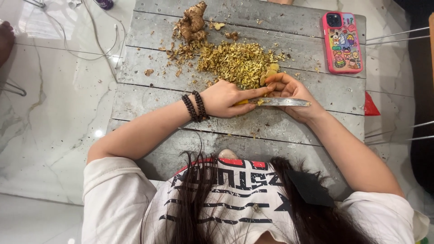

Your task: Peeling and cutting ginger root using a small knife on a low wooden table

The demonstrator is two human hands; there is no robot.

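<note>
**Ginger being cut at the middle of a weathered counter**

The left hand (226, 97), with a dark bead bracelet (195, 106) on its wrist, was closed around the yellow handle of a knife (280, 102), whose blade lay flat and pointed toward the counter's right edge. The right hand (289, 92) was curled over the blade, its fingertips pinching a small pale piece of ginger (270, 72) just at the near rim of the chopped pile. Both hands met at the centre of the grey plank counter (149, 68).

The heap of chopped ginger peelings (237, 61) spread directly beyond the hands, toward the far edge, touching the pinched piece. A whole knobbly ginger root (192, 22) sat at the far side, left of centre, with loose scraps scattered around it. A pink phone (342, 42) in a cartoon case lay near the far right corner, well apart from the hands.

Bare planks stayed open along the left edge and along the near edge beneath the forearms. A red scrap (370, 106) showed just off the right edge. White cables (90, 40) trailed on the marble floor (49, 135) to the left.
</note>
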